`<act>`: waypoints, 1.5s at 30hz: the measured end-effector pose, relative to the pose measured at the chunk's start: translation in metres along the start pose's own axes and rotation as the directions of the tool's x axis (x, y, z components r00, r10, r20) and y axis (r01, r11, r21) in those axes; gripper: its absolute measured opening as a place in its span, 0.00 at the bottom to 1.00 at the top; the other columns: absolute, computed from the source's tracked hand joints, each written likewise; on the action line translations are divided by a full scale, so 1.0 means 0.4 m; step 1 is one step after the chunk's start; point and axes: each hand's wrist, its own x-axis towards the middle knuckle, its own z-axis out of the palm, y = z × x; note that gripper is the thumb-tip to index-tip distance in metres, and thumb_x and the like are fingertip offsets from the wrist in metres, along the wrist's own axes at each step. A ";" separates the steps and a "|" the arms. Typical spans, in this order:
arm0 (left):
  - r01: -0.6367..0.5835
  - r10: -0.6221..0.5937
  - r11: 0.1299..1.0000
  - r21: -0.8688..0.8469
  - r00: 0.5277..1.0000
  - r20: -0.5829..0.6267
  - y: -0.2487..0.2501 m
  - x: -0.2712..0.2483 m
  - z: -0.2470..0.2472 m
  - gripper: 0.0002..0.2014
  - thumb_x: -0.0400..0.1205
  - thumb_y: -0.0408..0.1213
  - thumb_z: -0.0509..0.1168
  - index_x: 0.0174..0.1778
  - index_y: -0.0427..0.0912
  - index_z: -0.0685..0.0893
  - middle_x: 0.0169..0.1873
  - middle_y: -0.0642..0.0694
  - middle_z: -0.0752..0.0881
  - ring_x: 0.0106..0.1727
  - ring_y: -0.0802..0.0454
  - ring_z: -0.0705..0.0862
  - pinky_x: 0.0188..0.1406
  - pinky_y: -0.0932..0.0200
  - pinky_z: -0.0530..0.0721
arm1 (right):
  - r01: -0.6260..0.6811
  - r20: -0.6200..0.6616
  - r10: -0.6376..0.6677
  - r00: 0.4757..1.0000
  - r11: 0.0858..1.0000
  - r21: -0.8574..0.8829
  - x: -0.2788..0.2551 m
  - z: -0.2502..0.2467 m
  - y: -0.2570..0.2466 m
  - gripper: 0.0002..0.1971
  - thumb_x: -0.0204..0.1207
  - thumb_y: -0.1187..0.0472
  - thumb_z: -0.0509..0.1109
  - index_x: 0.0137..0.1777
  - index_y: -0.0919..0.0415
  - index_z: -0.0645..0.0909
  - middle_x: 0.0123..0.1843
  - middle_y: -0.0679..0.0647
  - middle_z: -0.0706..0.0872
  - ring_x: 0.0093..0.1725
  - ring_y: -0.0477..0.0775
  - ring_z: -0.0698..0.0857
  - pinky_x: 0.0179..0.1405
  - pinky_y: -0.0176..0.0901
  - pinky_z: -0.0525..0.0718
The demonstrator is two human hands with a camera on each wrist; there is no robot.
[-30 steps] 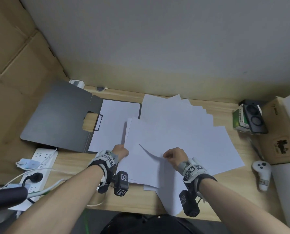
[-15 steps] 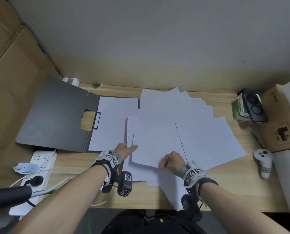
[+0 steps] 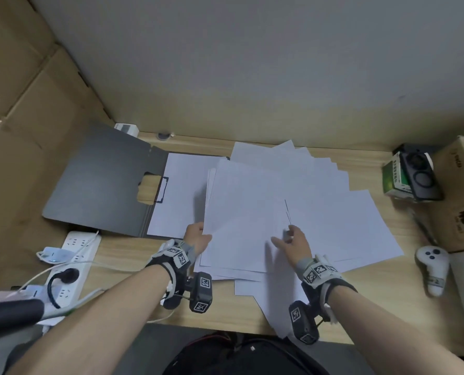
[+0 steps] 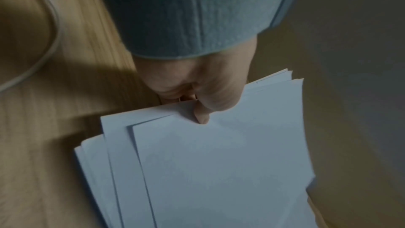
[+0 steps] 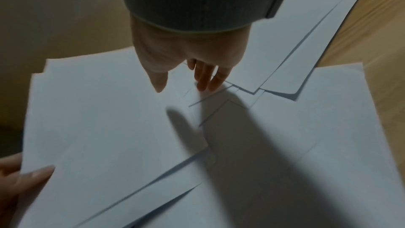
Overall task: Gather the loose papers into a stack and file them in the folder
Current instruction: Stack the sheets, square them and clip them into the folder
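Loose white papers [image 3: 320, 212] lie fanned over the wooden desk [image 3: 387, 301]. My left hand [image 3: 198, 235] pinches the near left corner of a gathered stack [image 3: 241, 212]; in the left wrist view the thumb [image 4: 201, 115] lies on top of the stack [image 4: 219, 171], with the fingers underneath. My right hand [image 3: 282, 235] hovers over the sheets with straight fingers [image 5: 203, 82] and holds nothing. The grey folder [image 3: 98, 180] lies open at the left. One sheet [image 3: 176, 190] sits in it by the clip [image 3: 162, 189].
A power strip [image 3: 71, 255] with cables lies at the near left. At the right are a white controller [image 3: 432, 269], a green box with a black device [image 3: 406, 174] and cardboard boxes [image 3: 458, 201]. One sheet [image 3: 277, 307] overhangs the front edge.
My right hand carried a lifted sheet left onto the stack in my left hand, let it go, and now hovers open a little further right. My left hand kept its grip.
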 end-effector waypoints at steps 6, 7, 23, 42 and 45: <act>-0.144 0.142 0.986 -0.087 0.989 -0.026 0.153 -0.061 -0.025 0.17 0.77 0.19 0.61 0.57 0.38 0.85 0.48 0.42 0.89 0.50 0.43 0.88 0.52 0.51 0.88 | -0.014 0.179 -0.048 0.983 0.944 0.331 0.022 -0.046 -0.126 0.18 0.65 0.60 0.84 0.52 0.68 0.86 0.50 0.58 0.91 0.45 0.56 0.87 0.42 0.43 0.84; -0.173 0.169 0.981 -0.085 0.984 -0.051 0.178 -0.061 -0.029 0.16 0.77 0.19 0.62 0.57 0.37 0.85 0.49 0.41 0.88 0.51 0.43 0.88 0.53 0.50 0.88 | 0.006 0.149 -0.067 0.987 0.927 0.374 0.025 -0.057 -0.155 0.16 0.64 0.66 0.84 0.51 0.69 0.88 0.50 0.61 0.92 0.45 0.57 0.89 0.43 0.45 0.86; -0.135 0.123 0.980 -0.143 0.988 -0.091 0.263 -0.073 0.089 0.14 0.73 0.21 0.70 0.54 0.34 0.86 0.49 0.42 0.87 0.53 0.47 0.84 0.53 0.59 0.79 | 0.165 0.125 -0.233 0.964 0.899 0.406 0.023 -0.169 -0.232 0.16 0.62 0.79 0.80 0.48 0.66 0.88 0.45 0.59 0.91 0.42 0.53 0.88 0.41 0.37 0.87; -0.014 0.013 0.996 -0.091 1.000 -0.009 0.158 0.086 -0.078 0.11 0.76 0.31 0.72 0.54 0.36 0.87 0.47 0.42 0.89 0.49 0.45 0.88 0.51 0.54 0.88 | -0.011 0.119 -0.018 0.993 0.971 0.240 0.100 0.010 -0.285 0.08 0.67 0.66 0.82 0.40 0.67 0.86 0.35 0.60 0.87 0.31 0.57 0.83 0.32 0.45 0.84; 0.061 -0.060 0.998 0.009 0.995 -0.077 0.114 0.149 -0.155 0.03 0.74 0.29 0.69 0.40 0.42 0.85 0.34 0.42 0.86 0.31 0.48 0.85 0.31 0.60 0.85 | -0.034 0.099 0.010 0.995 0.972 0.234 0.111 0.064 -0.310 0.08 0.67 0.66 0.82 0.39 0.66 0.84 0.35 0.58 0.87 0.32 0.56 0.83 0.32 0.42 0.83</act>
